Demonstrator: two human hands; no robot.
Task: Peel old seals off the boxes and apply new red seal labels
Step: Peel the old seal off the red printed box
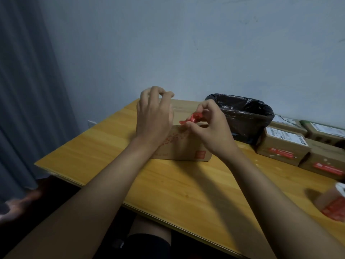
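Both forearms reached up from the bottom of the frame toward a cardboard box (183,146) lying on the wooden surface (104,146) at the centre of the picture. At the box's near top edge, the right hand (211,131) pinched a crumpled red seal (195,118), its fingers (203,107) curled and clamped round the wad, which still touched the box's edge. Faint red residue marked the box's front face, and a small red square was printed at its lower right corner. The left hand (154,116) hovered over the box's left end with its fingers (164,96) loosely curled and slightly apart, holding nothing; whether it touched the cardboard could not be told.

Just right of the box, toward the wall, stood a bin lined with a black bag (244,116). Further right, at the frame's right edge, several more boxes (283,144) sat close together, two of them showing red labels on their near faces. At the lower right edge of the frame lay a roll of red labels (334,206), partly cut off. A grey curtain (28,90) hung along the left side of the frame.
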